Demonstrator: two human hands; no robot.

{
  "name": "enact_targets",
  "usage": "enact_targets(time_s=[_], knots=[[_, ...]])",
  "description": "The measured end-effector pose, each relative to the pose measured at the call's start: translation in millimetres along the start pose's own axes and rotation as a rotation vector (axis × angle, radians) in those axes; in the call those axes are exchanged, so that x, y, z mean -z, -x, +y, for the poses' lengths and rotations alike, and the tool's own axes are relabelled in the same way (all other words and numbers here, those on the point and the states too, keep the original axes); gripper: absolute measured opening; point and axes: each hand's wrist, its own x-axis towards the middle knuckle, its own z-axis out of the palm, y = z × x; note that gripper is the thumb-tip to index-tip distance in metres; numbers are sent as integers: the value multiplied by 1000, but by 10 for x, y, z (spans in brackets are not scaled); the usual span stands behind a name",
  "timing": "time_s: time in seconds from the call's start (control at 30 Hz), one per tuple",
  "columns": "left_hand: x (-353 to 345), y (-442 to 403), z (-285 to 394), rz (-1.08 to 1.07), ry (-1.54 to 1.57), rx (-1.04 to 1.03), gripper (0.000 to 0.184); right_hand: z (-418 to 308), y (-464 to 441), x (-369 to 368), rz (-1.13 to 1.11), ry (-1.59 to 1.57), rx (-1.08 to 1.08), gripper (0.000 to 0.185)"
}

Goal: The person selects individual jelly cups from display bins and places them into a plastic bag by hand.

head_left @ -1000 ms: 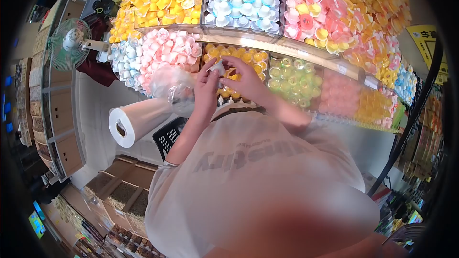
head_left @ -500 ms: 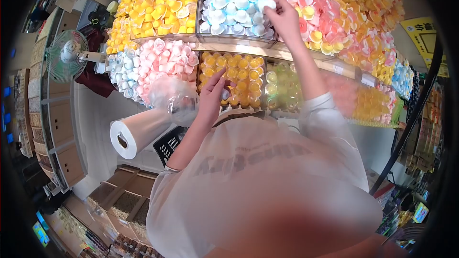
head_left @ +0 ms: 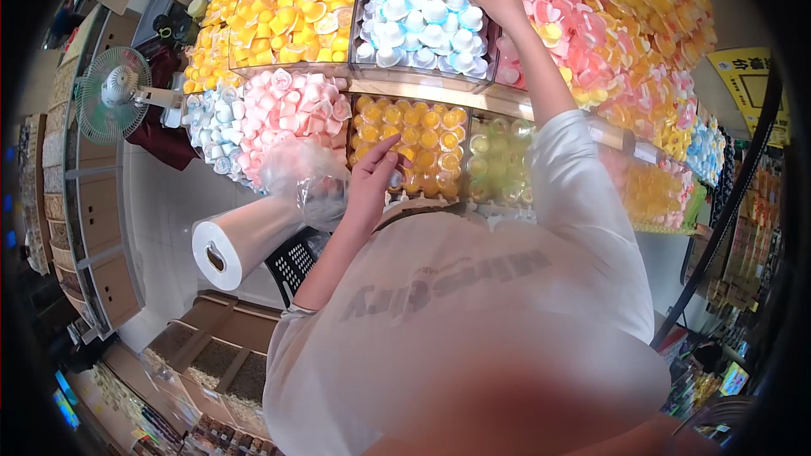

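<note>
My right hand (head_left: 500,2) reaches to the upper right corner of the bin of white and blue cups (head_left: 422,21); its fingertips touch a pale cup there. Lower down, my left hand (head_left: 377,176) is partly closed over the front of the orange cups (head_left: 431,131), with a small pale item at its fingers, too small to make out. Yellow cups (head_left: 291,13) lie left of the white and blue ones, and pink cups (head_left: 291,114) are piled to the left of the orange ones.
A large roll of clear film (head_left: 253,236) and a crumpled plastic bag (head_left: 308,177) are at the left, near a black basket (head_left: 291,263). Beyond them stands a fan (head_left: 118,87). Green cups (head_left: 500,156) sit right of the orange ones. A black strap (head_left: 735,194) crosses the right side.
My right hand has parted from my left hand and moved up to the white and blue cups, where its cup has left its grip. My left hand has stayed low, over the orange cups.
</note>
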Motion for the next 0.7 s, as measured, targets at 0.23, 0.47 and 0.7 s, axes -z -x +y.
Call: enact_targets(time_s=[0.23, 0.47, 0.7], knots=[[-25, -19, -5, -36, -5, 27, 37, 82, -4, -56, -24, -8, -5, 44], [-8, -33, -31, -46, 8, 30, 38, 191, -74, -167, -23, -101, 50, 45], [-5, -32, -33, -43, 17, 39, 38, 112, -3, -126, -45, -173, -28, 50]])
